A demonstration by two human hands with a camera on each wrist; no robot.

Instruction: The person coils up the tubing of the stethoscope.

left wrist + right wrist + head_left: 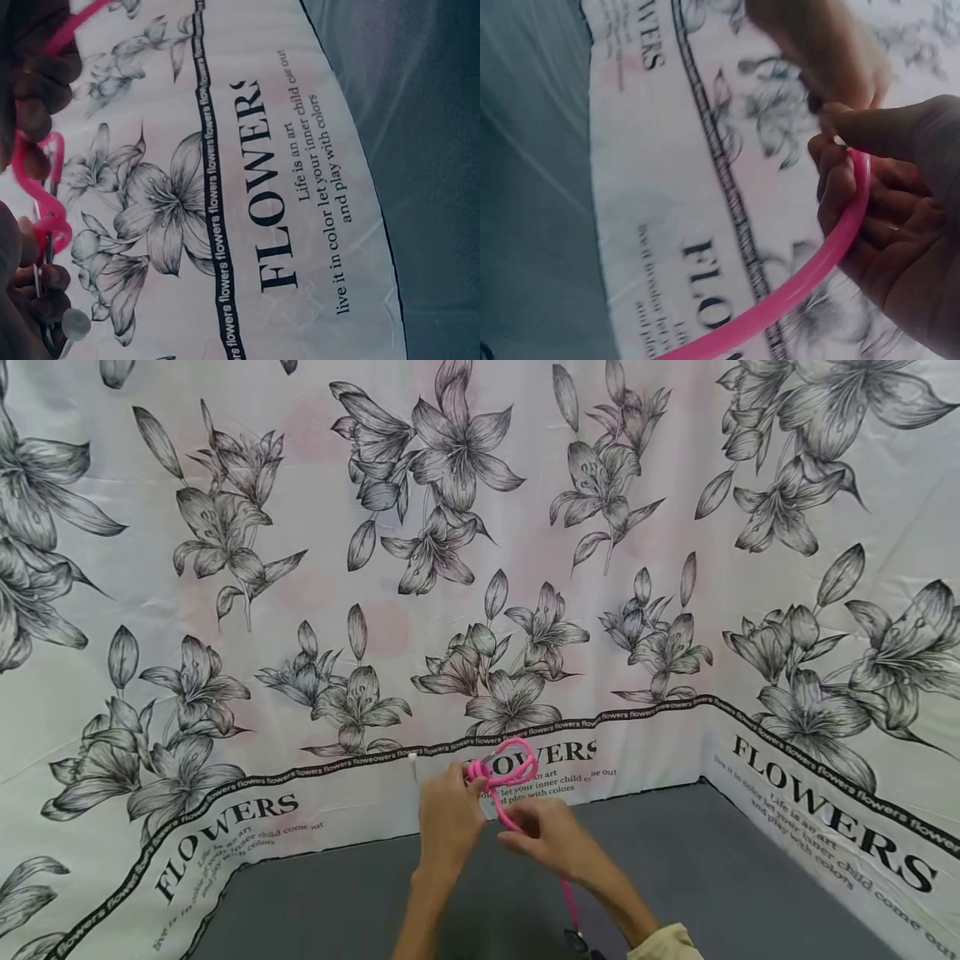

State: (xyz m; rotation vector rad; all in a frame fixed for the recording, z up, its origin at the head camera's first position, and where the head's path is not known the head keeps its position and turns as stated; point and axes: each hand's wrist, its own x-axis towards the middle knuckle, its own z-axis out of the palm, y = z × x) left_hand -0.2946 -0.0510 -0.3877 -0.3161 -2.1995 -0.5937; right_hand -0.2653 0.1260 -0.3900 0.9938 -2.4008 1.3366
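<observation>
My left hand (450, 818) grips a thin metal rod with a round pale knob (76, 324) at its end, along with the pink cord (51, 217) wound about the rod. Above and right of those fingers, a loop of the cord (531, 764) stands out in the head view. My right hand (558, 839), lower and to the right, pinches the cord between thumb and fingers. From there the glossy pink length (780, 304) hangs down past the wrist. Fingers hide part of the rod and the windings.
A dark grey tabletop (337, 893) lies beneath the hands. Behind it hangs a white cloth (360, 793) printed with flowers and lettering, which also runs along both sides. Small dark rounded things (576, 941) sit by the cord's lower part; their kind is unclear.
</observation>
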